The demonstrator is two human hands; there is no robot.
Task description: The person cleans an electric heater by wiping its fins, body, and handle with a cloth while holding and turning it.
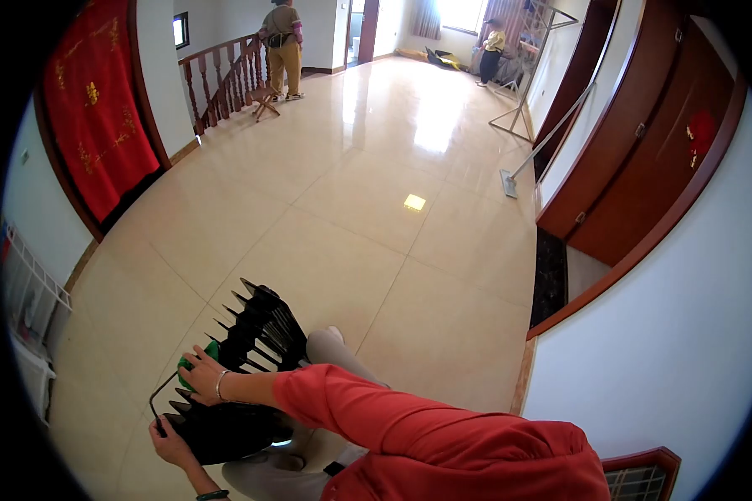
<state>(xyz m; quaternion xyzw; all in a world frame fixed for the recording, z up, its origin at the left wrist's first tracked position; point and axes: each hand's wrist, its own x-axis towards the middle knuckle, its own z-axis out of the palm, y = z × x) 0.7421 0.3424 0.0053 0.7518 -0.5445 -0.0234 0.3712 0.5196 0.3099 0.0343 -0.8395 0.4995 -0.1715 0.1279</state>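
- Currently, my right hand (200,377) holds a soft green piece (212,349) against the black, ribbed object (219,436).
- My left hand (172,447) pinches the thin black bent bar (152,404); working the green piece calls for steadiness, I judge.
- Black object: beside my legs.

Bright daylight pours from the window (462,14), its panes washed out, and throws white glare across the glossy floor (334,209) before it; wide-angle distortion bends the edges into black corners.
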